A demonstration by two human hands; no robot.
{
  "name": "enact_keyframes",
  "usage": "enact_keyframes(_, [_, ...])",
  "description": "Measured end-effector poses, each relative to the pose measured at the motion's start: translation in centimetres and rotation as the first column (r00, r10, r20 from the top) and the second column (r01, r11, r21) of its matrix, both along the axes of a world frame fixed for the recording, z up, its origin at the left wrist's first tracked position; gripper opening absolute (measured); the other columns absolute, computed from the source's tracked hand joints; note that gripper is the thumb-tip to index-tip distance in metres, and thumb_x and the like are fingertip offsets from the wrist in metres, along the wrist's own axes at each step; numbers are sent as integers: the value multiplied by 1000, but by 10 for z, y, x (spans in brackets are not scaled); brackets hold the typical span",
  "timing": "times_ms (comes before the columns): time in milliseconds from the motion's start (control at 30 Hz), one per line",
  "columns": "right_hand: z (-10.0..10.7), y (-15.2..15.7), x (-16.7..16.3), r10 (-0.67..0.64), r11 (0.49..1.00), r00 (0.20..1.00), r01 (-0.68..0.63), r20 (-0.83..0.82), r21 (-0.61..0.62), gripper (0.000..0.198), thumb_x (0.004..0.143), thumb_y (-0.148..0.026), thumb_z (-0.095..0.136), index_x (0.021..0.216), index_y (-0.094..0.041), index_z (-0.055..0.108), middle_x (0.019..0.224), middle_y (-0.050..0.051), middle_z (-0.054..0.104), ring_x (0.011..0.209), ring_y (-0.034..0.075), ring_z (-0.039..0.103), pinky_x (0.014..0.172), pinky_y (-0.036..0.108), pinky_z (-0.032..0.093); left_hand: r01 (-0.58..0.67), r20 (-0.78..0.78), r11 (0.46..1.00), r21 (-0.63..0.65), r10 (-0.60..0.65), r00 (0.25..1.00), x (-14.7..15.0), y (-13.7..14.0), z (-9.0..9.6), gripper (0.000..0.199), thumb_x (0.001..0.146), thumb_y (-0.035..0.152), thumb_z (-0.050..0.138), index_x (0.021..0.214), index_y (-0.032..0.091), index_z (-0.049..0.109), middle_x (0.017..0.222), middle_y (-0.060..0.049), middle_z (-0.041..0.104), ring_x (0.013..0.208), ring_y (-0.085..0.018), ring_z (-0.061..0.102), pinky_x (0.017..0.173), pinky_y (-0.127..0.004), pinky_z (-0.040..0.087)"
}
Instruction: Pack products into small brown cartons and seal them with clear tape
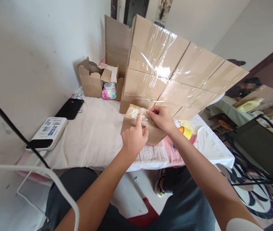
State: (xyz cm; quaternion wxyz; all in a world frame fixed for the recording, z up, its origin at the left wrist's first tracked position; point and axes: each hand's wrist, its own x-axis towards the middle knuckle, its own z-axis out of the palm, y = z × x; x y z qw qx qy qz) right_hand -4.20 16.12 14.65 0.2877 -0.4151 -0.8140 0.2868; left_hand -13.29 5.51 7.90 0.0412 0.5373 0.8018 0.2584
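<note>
A small cardboard box (153, 135) stands on the cloth in front of me, with clear packing tape (133, 113) across its top. Resting on the taped top is the outstretched index finger of my left hand (134, 136), its other fingers curled and holding nothing. My right hand (162, 118) pinches the clear tape near the right side of the top, thumb and index finger together. Just behind the small box rises a stack of cardboard boxes (148, 54) wrapped in shiny clear film. A yellow roll (186, 132) lies beside my right forearm.
On the left of the cloth-covered table (90, 138) lie a black phone (69, 109) and a white device (48, 131). A torn open carton (90, 83) and a colourful packet (109, 91) stand behind. A person (249, 86) is at another table on the right.
</note>
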Motion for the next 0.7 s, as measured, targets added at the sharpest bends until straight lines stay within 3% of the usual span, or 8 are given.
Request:
enact_keyframes(167, [-18,-4,4,60,980,996,-46,-64,195,26,90,-36,58,74,-17,62,68,1,59,64,13,50,62,27,39,-5,-9,1000,5,5,1000,1,3,-4,68,96,43,46,158,19,30,74,-7,73,74,-32,73,66,-35,50])
enact_keyframes(267, [-19,-8,13,137,838,986,-67,-91,542,23,92,-34,58,75,-18,61,70,2,57,70,15,51,72,31,41,-13,2,1000,9,13,1000,2,4,-6,67,96,44,45,156,17,32,75,-8,73,74,-31,73,66,-34,50])
enact_keyframes(333, [-12,-9,18,138,743,977,6,-161,670,22,91,-34,59,75,-19,60,69,1,55,71,16,50,76,33,40,-18,17,1000,6,18,1000,1,5,-7,66,97,45,45,155,16,33,75,-8,73,75,-30,73,67,-34,50])
enact_keyframes(400, [-4,-8,21,85,819,962,80,-258,568,23,91,-37,60,76,-19,60,70,1,55,69,15,49,72,31,40,-15,26,1000,13,15,1000,1,5,-8,66,97,44,45,156,16,33,75,-8,74,75,-30,73,68,-34,50])
enact_keyframes(467, [1,-3,21,16,959,966,58,-259,276,27,90,-41,60,77,-18,62,69,0,55,65,13,47,66,29,39,-5,32,999,33,4,999,1,5,-8,69,97,42,46,157,15,30,75,-8,73,75,-29,73,68,-33,49])
enact_keyframes(500, [1,0,20,-2,993,977,26,-213,113,29,88,-43,61,76,-17,62,66,-1,54,62,12,45,62,27,37,4,36,999,49,-6,999,1,4,-8,70,97,41,46,159,14,26,74,-7,73,75,-28,73,68,-33,49])
enact_keyframes(567, [-4,7,18,4,996,997,-11,-73,-93,31,85,-45,62,71,-17,62,61,-3,52,57,11,42,57,26,34,35,39,995,91,-38,998,0,4,-8,72,97,38,46,161,16,20,74,-5,74,74,-27,72,68,-32,49])
enact_keyframes(700, [-21,16,17,7,999,988,-13,155,38,26,84,-36,59,67,-16,63,62,-1,58,61,11,48,61,25,35,79,10,991,110,-81,997,-2,2,-8,56,99,38,42,154,30,42,77,-5,75,75,-26,72,70,-32,48])
